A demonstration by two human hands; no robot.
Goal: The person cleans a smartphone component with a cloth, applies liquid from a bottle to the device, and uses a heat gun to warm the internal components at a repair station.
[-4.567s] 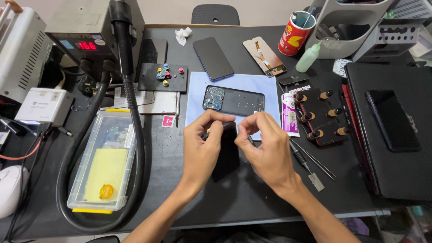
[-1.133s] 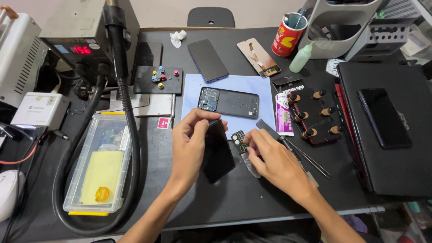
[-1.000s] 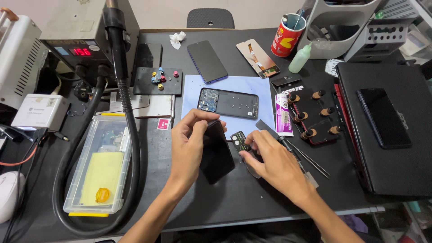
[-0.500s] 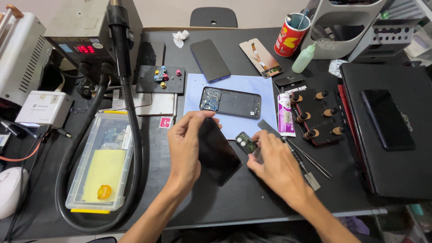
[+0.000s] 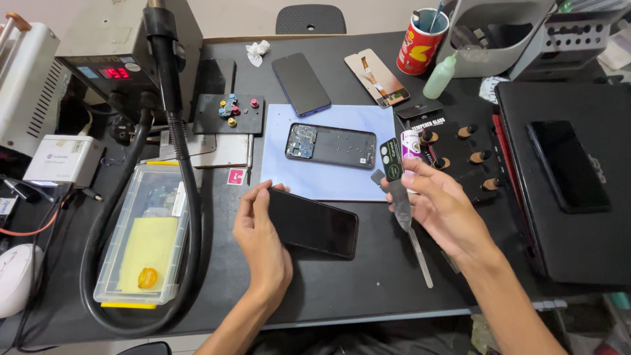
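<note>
The location is a phone repair workshop. The dark matte worktop (image 5: pixel 342 296) carries a grey hot-air rework station with a red digital readout (image 5: pixel 125 59), an opened black phone chassis with exposed circuitry (image 5: pixel 330 145) on a pale blue mat (image 5: pixel 328 181), and a detached screen panel with flex cable (image 5: pixel 376 77).
</note>
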